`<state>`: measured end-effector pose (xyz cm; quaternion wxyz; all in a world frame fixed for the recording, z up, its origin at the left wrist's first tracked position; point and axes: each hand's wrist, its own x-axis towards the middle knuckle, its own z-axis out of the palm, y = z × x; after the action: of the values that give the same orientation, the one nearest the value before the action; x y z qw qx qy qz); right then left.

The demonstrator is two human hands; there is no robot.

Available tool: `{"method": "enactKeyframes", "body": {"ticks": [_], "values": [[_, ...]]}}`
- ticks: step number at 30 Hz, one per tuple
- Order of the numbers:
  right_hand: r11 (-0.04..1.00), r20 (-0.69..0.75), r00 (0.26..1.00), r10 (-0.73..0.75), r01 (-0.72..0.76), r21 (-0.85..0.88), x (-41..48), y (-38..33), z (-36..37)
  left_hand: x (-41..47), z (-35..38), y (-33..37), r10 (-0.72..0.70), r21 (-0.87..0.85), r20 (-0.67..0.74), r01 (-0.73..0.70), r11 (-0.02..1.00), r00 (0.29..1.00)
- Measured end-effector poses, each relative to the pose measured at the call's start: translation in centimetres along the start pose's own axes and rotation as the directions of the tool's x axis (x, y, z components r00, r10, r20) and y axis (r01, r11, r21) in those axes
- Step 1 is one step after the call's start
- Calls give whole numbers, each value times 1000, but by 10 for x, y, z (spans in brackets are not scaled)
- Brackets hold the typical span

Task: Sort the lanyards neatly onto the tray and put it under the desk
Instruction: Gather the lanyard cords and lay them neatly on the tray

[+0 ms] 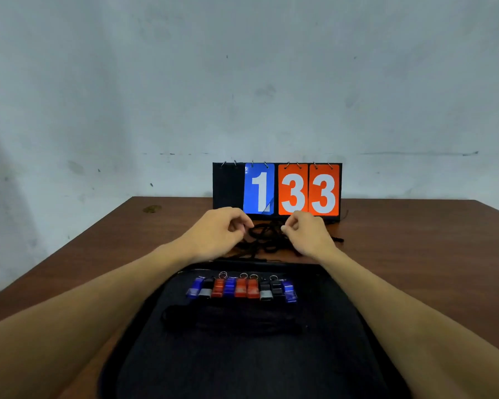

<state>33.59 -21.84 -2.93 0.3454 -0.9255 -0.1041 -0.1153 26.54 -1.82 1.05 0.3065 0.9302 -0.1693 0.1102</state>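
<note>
Head view. My left hand (216, 230) and right hand (307, 236) reach over the far rim of the black tray (242, 370), fingers curled, thumb and forefinger of each narrowed to a pinch on the loose lanyards (267, 237). These are a tangle of black cords on the brown desk (415, 254), between the tray and the scoreboard (277, 190), which reads 1 and 33. On the tray, sorted lanyards (241, 287) lie side by side: blue, red, black and grey ends in a row, metal rings towards the scoreboard, dark cords towards me.
</note>
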Motion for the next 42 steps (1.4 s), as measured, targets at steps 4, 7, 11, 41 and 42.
{"method": "enactKeyframes", "body": {"ticks": [4,7,11,41,42], "values": [[941,-207,976,-71,135,309,-16,-40,-30,-10,-15,13,3,18,-92,-1,1000,996],[861,-283,952,-116,238,449,-29,-72,-45,-20,-28,29,26,-18,-271,-32,999,962],[794,-337,925,-174,334,508,-47,-110,-58,-30,-44,52,-29,-85,-245,8,996,969],[797,321,905,-278,31,603,-148,-152,-55,-94,-128,99,-466,-877,-444,-264,402,765],[804,322,907,-270,28,594,-149,-149,-52,-95,-130,94,-489,-883,-435,-251,397,756]]}}
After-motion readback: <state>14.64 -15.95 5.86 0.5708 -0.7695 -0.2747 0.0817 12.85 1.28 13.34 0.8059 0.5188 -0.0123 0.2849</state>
